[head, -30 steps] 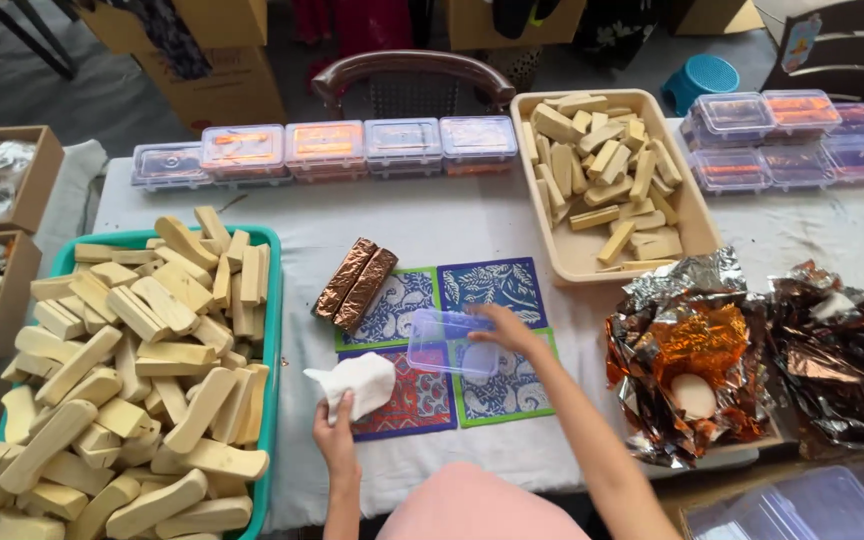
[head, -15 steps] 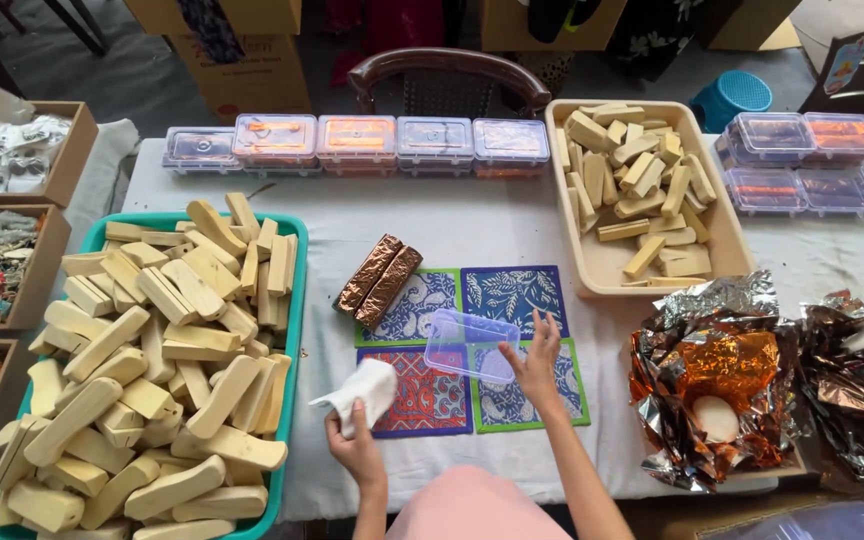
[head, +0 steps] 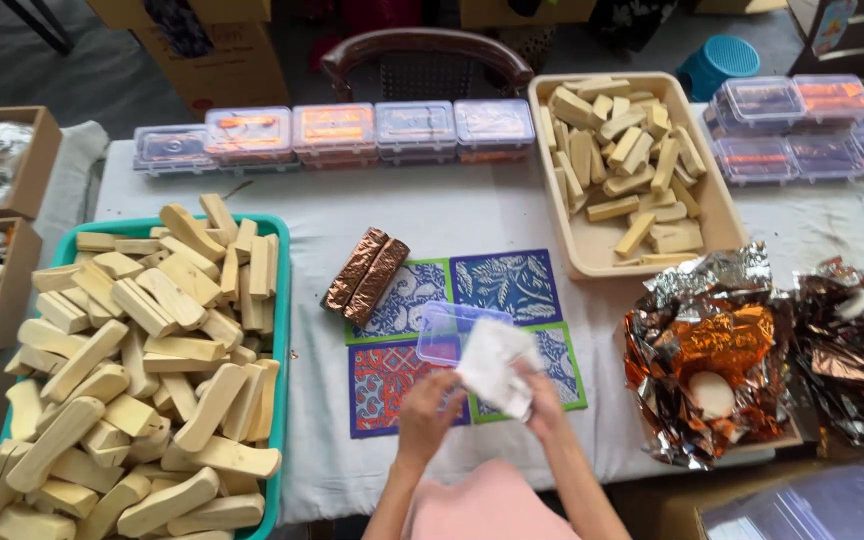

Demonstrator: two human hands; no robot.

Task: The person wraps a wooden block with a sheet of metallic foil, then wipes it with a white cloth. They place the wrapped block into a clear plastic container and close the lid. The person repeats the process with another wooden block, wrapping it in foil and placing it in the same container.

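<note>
At the bench's near edge, the left hand (head: 427,415) and right hand (head: 542,400) both gripped a white cloth (head: 497,365) above the patterned mats (head: 407,375), with a clear box (head: 449,332) touching the cloth's far-left side. Two foil-wrapped bars (head: 367,278) lay just beyond, a green tray (head: 281,330) of pale blocks (head: 142,370) sat at the left edge and crumpled foil (head: 712,350) at the right. A beige tray (head: 592,250) of blocks and a row of lidded boxes (head: 337,132) lined the far edge.
</note>
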